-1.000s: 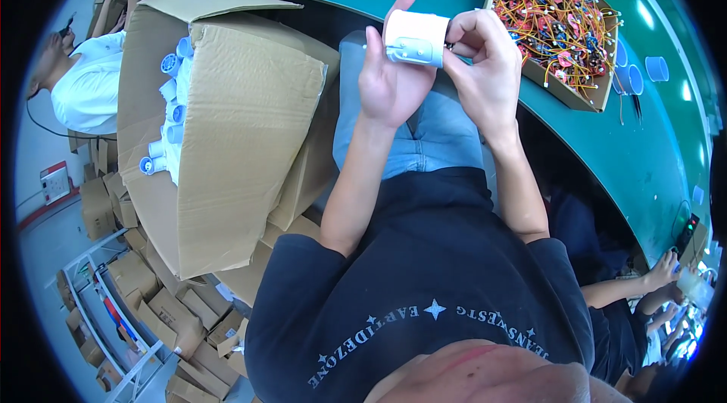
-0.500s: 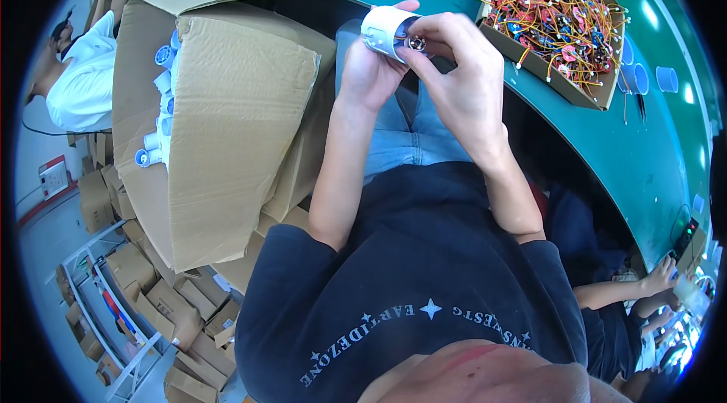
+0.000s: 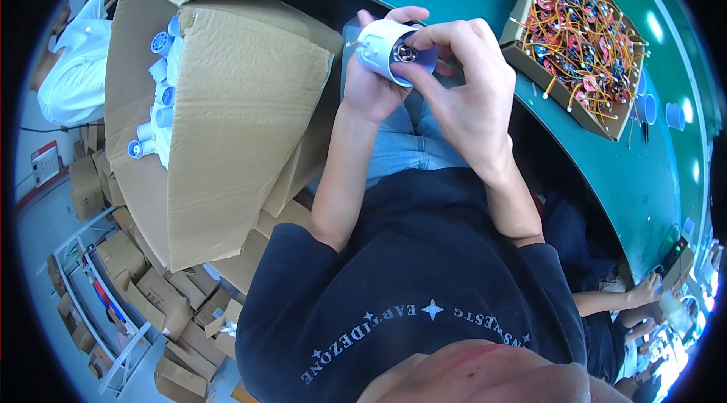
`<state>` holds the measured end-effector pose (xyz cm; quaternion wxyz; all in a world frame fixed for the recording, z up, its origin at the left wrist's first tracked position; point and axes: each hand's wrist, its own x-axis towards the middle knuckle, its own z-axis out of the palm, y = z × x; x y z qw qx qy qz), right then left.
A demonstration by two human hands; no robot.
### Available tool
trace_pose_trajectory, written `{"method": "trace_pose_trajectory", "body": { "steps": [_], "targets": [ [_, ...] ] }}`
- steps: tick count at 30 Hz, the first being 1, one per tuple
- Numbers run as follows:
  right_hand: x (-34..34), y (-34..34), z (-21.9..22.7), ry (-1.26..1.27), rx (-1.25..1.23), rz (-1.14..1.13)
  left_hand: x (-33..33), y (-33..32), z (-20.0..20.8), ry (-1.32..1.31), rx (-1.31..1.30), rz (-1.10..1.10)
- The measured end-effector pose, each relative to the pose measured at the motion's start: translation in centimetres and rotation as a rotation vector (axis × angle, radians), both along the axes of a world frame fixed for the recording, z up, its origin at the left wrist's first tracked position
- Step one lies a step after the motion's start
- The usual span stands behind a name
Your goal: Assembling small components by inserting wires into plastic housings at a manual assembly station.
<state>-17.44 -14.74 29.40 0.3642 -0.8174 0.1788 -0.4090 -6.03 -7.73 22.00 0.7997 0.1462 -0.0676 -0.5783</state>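
Since a second ago, the white cup (image 3: 379, 51) has turned: then its long side faced up and its mouth pointed toward the right hand (image 3: 475, 77); now the mouth is angled lower right and the inside shows. Half a second ago the small round part (image 3: 404, 54) was near the rim; now it looks deeper in. Left hand (image 3: 369, 86) keeps the cup cradled, same as before. The parts tray (image 3: 517, 54) sits further right in view, along with the other table items.

Cup is above the lap, just off the edge of the green table (image 3: 606, 168), lying in the left palm with the left fingers wrapped round its back and side, clamped on it. Right thumb and index finger reach inside the mouth, closed on the round part from both sides; other right fingers are bent, partly hidden.

Cup: short, wide tube, pale bluish white, smooth rim, bluer inside, small raised bits on the outer wall. A thin lead with a pale plug (image 3: 351, 44) sticks out at its left. Round part: dark with a coppery ring, mostly covered by fingertips, fine detail too small to tell.
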Motion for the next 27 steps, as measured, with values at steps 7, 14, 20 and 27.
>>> {"method": "trace_pose_trajectory", "body": {
  "steps": [7,14,20,27],
  "targets": [
    [0.7,0.5,-0.5,0.082,0.047,-0.038,1.7,-0.3,-2.0,-0.004,0.116,-0.113],
    [1.0,-0.4,-1.3,0.026,0.125,-0.081,-0.8,0.1,1.0,0.044,-0.014,0.025],
    [0.9,-0.1,-1.1,-0.038,0.173,-0.023,-0.7,0.6,-1.3,0.02,-0.237,0.133],
    [0.7,0.0,-1.7,0.105,0.018,-0.024,-0.1,0.3,-1.5,-0.017,0.043,0.102]
  ]
}}
